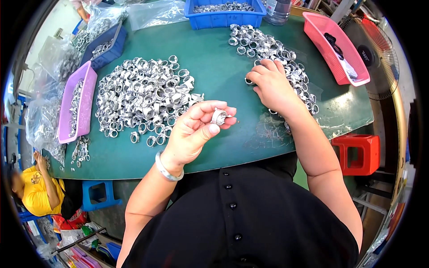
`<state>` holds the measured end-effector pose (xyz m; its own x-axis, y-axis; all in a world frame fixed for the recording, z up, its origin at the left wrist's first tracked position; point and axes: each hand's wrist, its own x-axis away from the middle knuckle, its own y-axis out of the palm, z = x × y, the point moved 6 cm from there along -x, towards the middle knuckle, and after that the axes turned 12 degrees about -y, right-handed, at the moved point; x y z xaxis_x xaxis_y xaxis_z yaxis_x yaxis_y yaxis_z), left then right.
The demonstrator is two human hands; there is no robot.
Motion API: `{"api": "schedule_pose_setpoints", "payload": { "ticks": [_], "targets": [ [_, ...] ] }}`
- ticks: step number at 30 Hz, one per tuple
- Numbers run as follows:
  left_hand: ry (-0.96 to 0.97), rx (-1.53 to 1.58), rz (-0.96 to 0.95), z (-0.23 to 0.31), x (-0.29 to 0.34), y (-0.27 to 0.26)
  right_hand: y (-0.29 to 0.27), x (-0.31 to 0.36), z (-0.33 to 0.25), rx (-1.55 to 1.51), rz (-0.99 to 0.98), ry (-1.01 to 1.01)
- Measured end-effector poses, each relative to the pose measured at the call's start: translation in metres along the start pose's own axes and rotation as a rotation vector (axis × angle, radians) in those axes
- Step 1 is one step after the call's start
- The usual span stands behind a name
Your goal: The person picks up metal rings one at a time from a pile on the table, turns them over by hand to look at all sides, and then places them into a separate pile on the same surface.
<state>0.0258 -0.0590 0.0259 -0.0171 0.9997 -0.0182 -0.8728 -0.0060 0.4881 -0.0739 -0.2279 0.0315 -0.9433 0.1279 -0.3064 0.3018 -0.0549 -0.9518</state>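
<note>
Near the table's front edge, my left hand [190,134] pinches a silver-coloured metal ring [219,116] between thumb and fingers, palm turned up. A pale bangle circles that wrist. My right hand [273,85] reaches over the left side of a pile of silver rings [292,71] on the right, palm down. Its thumb and index finger close on another ring [248,82], partly covered by the fingertips. A larger heap of similar rings [143,91] lies to the left of my left hand, with a few loose ones at its near edge.
Blue bins [225,20] and a lilac basket [63,117] hold more metal pieces around the green table [214,58]. A pink basket [333,53] with dark items stands at right by a fan [380,58]. Plastic bags crowd the left; a person in yellow [40,192] sits there.
</note>
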Motion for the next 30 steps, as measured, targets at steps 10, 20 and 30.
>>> {"api": "schedule_pose_setpoints", "payload": {
  "ticks": [10,20,30],
  "targets": [
    [-0.067,0.165,-0.05,-0.004,0.003,-0.004,0.001,0.0,0.001,-0.007,0.023,0.007],
    [-0.1,0.449,-0.051,-0.009,0.002,-0.008,0.001,0.001,0.003,-0.036,0.019,0.017],
    [-0.104,0.505,-0.088,-0.012,0.002,-0.011,0.001,0.002,0.002,-0.022,0.015,0.017]
  ]
}}
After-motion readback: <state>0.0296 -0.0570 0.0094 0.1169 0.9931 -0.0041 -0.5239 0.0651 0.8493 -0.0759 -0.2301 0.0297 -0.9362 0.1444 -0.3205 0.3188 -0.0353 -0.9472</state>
